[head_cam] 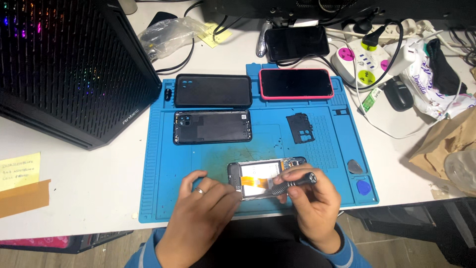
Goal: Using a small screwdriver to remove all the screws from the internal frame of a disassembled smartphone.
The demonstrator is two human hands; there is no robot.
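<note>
Head view of a phone repair bench, with positions given relative to the blue work mat (153, 164) lying on a white desk (89, 183). An opened phone (263, 178), its back removed and an orange-yellow inner part exposed, lies near the mat's front edge, slightly right of centre. The left hand (203, 208), wearing a ring, is closed on the phone's left end and steadies it against the mat. The right hand (312, 203) is clenched around a dark-handled screwdriver (292, 182), held nearly level over the phone with its tip pointing left toward the phone's middle.

On the mat's centre lies a detached black back cover (212, 127), inner face up. Behind it, along the mat's far edge, rest a black phone case (213, 90) and, to its right, a phone in a pink case (296, 83). A small black inner frame piece (300, 128) sits right of centre. Two picks lie at the mat's right front corner: a grey pick (354, 167) and a blue pick (363, 187).

Off the mat, a black computer tower (69, 64) with coloured lights stands to the left; a yellow sticky note (20, 171) lies on the desk front left. Behind the mat lies another dark phone (296, 42), and to the right rear a white power strip (369, 62) with cables. A brown paper bag (441, 144) sits to the right.
</note>
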